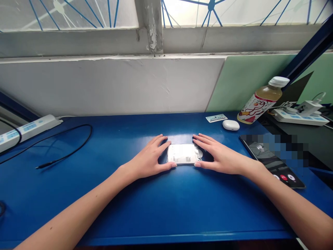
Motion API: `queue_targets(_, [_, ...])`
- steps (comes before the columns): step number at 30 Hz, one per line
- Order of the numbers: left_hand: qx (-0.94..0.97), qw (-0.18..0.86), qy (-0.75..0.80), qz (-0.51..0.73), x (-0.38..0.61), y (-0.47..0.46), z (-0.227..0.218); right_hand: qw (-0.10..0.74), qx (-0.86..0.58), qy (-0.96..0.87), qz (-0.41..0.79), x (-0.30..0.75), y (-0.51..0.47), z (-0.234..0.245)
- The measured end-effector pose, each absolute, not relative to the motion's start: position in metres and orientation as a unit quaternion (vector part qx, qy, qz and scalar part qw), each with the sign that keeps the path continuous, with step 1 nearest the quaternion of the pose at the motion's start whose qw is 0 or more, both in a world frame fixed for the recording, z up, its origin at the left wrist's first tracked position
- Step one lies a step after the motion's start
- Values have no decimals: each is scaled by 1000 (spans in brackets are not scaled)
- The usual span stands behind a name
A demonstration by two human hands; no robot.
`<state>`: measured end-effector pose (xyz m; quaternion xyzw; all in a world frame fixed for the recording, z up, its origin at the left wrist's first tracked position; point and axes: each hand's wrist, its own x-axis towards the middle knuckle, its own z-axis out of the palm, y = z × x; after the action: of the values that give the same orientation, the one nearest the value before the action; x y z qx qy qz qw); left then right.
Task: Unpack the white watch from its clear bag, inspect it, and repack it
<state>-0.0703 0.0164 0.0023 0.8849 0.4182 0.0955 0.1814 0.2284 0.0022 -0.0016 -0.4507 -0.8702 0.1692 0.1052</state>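
A small clear plastic packet (pixel 182 154) with white contents and a printed label lies flat on the blue table (pixel 166 205), near its middle. My left hand (pixel 151 159) rests at the packet's left edge, fingers stretched out and thumb touching the near left corner. My right hand (pixel 218 156) lies at the right edge, fingers flat and spread, thumb at the near right corner. Neither hand has the packet lifted.
A phone (pixel 273 163) lies face up at the right. Behind it are a white earbud case (pixel 231 125), a small card (pixel 216 118) and a tilted drink bottle (pixel 262 101). Power strips sit at far left (pixel 28 129) and far right (pixel 299 118). A black cable (pixel 65 152) crosses the left side.
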Motion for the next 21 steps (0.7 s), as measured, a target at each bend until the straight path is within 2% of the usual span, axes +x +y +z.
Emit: queue_targets(21, [889,176,411,103,-69,17,3,100,-453,-870,166,229,0,0])
